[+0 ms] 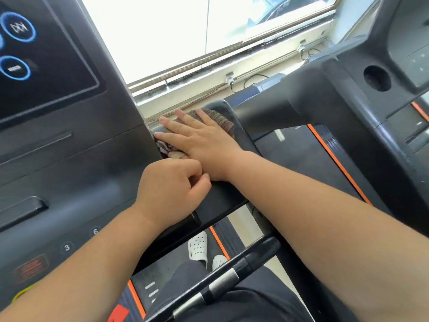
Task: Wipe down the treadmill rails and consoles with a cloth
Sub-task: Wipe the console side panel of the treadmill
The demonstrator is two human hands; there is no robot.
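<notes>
- Right hand lies flat, fingers straight and spread, pressing the cloth onto the treadmill rail.
- Cloth shows at the hand's 1 and 8 o'clock; the rest is hidden beneath.
- Left hand, at 7 o'clock, rests curled; whether it holds anything cannot be told.
- Console at 9 o'clock, cut off.

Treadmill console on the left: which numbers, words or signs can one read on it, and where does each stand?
"3": lower round key on the console.
"6": upper round key, up and right of it.
Minus sign: lower blue-ringed button on the screen.
Double-arrow sign: upper blue-ringed button.
Red label: too blurred to read.
</notes>
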